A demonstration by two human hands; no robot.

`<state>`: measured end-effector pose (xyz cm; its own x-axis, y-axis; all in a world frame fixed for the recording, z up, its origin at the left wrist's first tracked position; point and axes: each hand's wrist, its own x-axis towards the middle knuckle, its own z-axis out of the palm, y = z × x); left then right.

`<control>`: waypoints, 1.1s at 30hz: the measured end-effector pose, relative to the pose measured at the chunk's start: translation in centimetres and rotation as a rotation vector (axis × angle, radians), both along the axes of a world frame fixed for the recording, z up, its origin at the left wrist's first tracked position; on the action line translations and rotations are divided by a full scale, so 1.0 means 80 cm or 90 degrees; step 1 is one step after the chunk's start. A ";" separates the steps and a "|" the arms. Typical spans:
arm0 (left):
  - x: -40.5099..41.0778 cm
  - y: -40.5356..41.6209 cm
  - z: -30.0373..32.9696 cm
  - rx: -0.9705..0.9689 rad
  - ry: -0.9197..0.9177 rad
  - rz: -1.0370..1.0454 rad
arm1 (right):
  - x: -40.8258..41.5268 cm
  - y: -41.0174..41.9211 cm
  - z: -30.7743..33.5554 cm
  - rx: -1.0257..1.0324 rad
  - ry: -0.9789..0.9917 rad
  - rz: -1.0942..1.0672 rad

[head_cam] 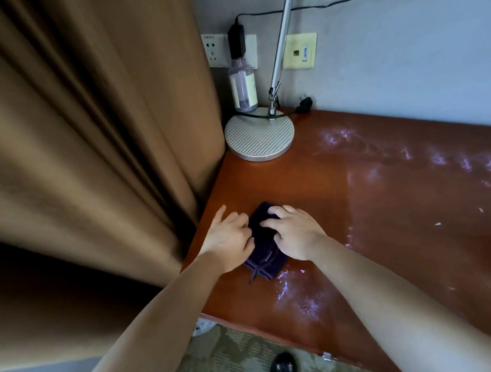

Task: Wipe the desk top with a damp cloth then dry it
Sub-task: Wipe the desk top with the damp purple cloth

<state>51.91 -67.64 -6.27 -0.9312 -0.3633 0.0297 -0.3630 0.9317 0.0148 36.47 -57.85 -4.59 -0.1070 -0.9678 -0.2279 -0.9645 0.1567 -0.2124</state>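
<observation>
Brown curtain (90, 138) hangs left of the reddish desk top (401, 233), which shows wet streaks. Lamp base (259, 135) and a clear bottle (242, 87) stand at the back corner. The dark folded cloth (265, 251) lies near the desk's left edge. Left hand (227, 239) pinches its left side with curled fingers; right hand (297, 231) presses on top, fingers bent over it.

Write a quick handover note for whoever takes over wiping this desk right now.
Left hand pinches the near-left edge of the dark cloth; right hand rests on top of it, fingers curled.
Cloth lies folded at the desk top's left end, in front of the lamp base.
Done: wet streaks show across the desk.
Left: finish the wiping, then dry it all.
</observation>
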 end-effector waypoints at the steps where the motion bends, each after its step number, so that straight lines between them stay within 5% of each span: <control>1: -0.003 -0.004 -0.010 0.012 0.033 0.000 | -0.001 -0.001 -0.003 -0.013 -0.003 0.003; 7: -0.011 0.002 -0.044 0.137 0.062 0.066 | -0.009 -0.003 -0.025 -0.014 -0.003 0.004; 18: 0.009 0.015 -0.038 0.011 -0.147 0.110 | -0.007 -0.003 -0.020 0.105 0.000 0.077; 33: 0.052 0.118 -0.034 0.046 -0.136 0.245 | 0.029 0.060 -0.023 0.100 0.040 0.159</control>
<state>56.09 -58.23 -8.99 -0.7103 -0.6788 -0.1862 -0.6852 0.7274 -0.0383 38.76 -53.06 -6.46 0.1117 -0.9195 -0.3768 -0.9878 -0.0613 -0.1433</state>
